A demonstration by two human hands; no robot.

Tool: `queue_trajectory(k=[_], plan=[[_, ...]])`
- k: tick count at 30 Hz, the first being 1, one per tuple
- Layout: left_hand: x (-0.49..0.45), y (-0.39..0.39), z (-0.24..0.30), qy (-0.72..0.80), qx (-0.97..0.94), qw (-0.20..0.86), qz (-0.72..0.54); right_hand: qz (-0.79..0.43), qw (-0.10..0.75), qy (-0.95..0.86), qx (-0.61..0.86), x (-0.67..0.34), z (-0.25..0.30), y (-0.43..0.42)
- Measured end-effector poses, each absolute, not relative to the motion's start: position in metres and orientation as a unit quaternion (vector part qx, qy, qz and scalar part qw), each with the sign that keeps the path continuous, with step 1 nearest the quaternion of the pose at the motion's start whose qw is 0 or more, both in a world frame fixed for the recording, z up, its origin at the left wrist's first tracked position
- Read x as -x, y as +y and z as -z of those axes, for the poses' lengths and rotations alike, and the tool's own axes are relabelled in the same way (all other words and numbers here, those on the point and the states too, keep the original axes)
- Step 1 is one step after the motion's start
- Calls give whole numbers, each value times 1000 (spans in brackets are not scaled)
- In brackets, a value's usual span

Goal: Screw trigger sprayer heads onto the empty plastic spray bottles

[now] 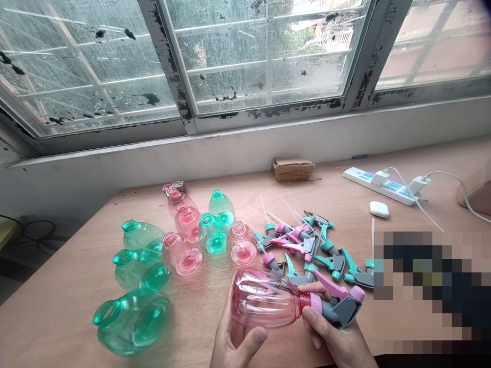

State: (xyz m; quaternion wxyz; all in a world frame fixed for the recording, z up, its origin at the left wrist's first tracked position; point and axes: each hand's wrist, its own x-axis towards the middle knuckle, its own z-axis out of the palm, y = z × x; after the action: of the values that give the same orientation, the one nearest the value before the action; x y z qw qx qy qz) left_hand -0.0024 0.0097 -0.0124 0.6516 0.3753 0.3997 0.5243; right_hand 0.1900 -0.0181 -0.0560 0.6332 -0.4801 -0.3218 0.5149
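My left hand [233, 343] is wrapped round the body of a pink clear spray bottle [264, 299], which lies on its side just above the wooden table [69, 296]. My right hand [337, 337] grips the pink and grey trigger spray head [337, 304] at the bottle's neck. Beyond my hands lies a pile of loose teal and pink trigger heads [307, 245] with dip tubes. To the left lie several empty bottles, green ones [132, 319] nearest and pink ones [182, 253] further back.
A white power strip [383, 184] with plugged chargers and cables lies at the back right, a small white case [379, 208] beside it. A small cardboard box [292, 168] sits against the wall under the dirty window. A blurred patch covers the right front.
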Motion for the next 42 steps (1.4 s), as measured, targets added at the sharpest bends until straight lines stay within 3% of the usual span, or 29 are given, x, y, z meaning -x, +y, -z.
queue_trajectory(k=[9, 18, 27, 42], plan=[[2, 5, 33, 413, -378, 638, -529, -533, 657, -297, 443, -188, 50, -16], [1, 10, 15, 440, -403, 603, -529, -525, 628, -314, 482, -188, 50, -17], [-4, 9, 40, 431, -422, 582, -546, -524, 649, -307, 458, -189, 47, -15], [-6, 10, 33, 473, -397, 571, -542, -521, 650, -304, 462, -187, 50, -15]])
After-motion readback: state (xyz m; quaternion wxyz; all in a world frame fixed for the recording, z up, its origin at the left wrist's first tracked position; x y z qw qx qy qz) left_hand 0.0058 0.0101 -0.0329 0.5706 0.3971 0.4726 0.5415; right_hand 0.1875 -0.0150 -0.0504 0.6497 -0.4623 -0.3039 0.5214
